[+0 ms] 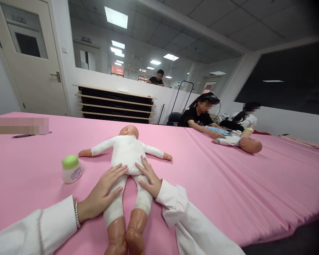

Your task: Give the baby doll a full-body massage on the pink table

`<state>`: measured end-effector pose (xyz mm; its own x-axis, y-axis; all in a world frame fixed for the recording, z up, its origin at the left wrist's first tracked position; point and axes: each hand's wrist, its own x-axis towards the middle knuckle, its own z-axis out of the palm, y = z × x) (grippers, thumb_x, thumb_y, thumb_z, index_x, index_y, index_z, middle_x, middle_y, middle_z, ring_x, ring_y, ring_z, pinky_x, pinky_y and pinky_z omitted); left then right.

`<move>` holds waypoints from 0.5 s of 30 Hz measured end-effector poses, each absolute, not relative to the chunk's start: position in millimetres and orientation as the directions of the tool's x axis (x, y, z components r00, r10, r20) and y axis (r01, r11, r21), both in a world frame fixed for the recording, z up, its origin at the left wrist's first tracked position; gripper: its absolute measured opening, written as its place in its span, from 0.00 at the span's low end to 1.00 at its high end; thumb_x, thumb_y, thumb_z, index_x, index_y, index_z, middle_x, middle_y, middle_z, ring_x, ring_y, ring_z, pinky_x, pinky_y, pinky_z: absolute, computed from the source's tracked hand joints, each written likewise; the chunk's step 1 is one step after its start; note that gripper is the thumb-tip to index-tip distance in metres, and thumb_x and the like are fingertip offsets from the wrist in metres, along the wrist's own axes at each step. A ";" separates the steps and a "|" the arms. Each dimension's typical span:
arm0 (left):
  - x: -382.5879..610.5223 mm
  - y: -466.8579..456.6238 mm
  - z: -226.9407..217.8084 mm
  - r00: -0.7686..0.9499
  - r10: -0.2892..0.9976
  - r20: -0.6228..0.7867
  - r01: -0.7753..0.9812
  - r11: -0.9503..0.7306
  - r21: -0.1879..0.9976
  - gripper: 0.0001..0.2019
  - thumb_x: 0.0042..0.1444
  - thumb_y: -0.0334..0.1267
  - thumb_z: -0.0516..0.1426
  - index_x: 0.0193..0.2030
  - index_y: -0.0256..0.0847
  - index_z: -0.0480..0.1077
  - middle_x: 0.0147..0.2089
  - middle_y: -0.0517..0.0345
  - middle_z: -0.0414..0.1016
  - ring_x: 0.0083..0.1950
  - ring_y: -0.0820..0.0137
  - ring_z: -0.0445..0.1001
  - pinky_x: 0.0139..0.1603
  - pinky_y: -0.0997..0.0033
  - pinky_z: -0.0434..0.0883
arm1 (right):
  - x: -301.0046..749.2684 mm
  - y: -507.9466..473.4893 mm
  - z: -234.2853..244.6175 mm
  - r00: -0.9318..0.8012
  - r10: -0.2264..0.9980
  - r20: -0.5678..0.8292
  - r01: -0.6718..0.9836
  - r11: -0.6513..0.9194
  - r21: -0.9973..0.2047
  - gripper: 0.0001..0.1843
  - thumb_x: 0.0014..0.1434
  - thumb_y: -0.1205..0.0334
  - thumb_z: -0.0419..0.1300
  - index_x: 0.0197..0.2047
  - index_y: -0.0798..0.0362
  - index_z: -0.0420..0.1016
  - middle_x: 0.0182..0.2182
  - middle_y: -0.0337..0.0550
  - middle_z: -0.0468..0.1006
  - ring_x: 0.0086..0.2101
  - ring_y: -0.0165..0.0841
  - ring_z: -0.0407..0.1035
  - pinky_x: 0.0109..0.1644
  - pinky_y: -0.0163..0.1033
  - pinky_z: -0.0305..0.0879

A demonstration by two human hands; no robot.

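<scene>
A baby doll (129,150) with a white cloth body lies stretched out on the pink cloth, its head away from me and its arms spread sideways. My left hand (102,194) rests flat on its left-side hip and upper leg, fingers extended. On the other hip and lower body lies my right hand (149,179), its fingers spread. Both hands are open and grip nothing. To the left of the doll stands a small jar (72,169) with a green lid, close to one doll hand.
The pink cloth (202,191) covers the table, wrinkled at right. Across it, a person (199,113) handles a second doll (250,144) near a bottle (247,131). Another person sits behind. At the far left lies a dark thin object (23,135), partly blurred out.
</scene>
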<state>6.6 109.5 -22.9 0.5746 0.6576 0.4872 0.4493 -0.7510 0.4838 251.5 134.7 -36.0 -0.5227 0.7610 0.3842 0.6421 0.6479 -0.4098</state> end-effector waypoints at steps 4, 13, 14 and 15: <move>9.8 104.0 -20.7 0.724 0.602 0.338 0.460 -0.785 0.414 0.19 0.60 0.44 0.46 0.58 0.54 0.60 0.67 0.61 0.46 0.67 0.58 0.41 0.63 0.46 0.46 | 247.6 131.3 -34.0 -0.542 0.788 0.293 0.702 0.616 -0.358 0.32 0.61 0.45 0.46 0.65 0.44 0.43 0.64 0.41 0.31 0.62 0.43 0.27 0.60 0.61 0.35; 12.5 85.9 -15.2 0.473 0.706 0.528 0.163 -0.659 0.735 0.15 0.60 0.37 0.44 0.51 0.42 0.65 0.34 0.57 0.75 0.34 0.73 0.74 0.35 0.74 0.71 | 249.2 134.6 -37.2 -0.543 0.785 0.298 0.691 0.620 -0.372 0.31 0.61 0.47 0.47 0.65 0.44 0.45 0.64 0.40 0.32 0.62 0.43 0.27 0.60 0.60 0.34; 12.3 91.4 -16.6 0.421 0.736 0.530 0.243 -0.654 0.716 0.15 0.60 0.38 0.45 0.51 0.42 0.64 0.39 0.55 0.75 0.39 0.71 0.73 0.41 0.71 0.70 | 248.8 134.9 -38.0 -0.541 0.784 0.304 0.687 0.620 -0.379 0.31 0.60 0.47 0.47 0.65 0.44 0.45 0.64 0.39 0.33 0.62 0.43 0.28 0.60 0.61 0.34; 12.3 96.7 -17.4 0.415 0.744 0.524 0.332 -0.660 0.674 0.16 0.59 0.39 0.46 0.53 0.42 0.64 0.46 0.53 0.73 0.47 0.68 0.71 0.49 0.65 0.68 | 248.4 135.3 -39.0 -0.537 0.785 0.308 0.683 0.619 -0.388 0.32 0.60 0.46 0.47 0.64 0.44 0.45 0.64 0.39 0.33 0.62 0.44 0.28 0.60 0.61 0.33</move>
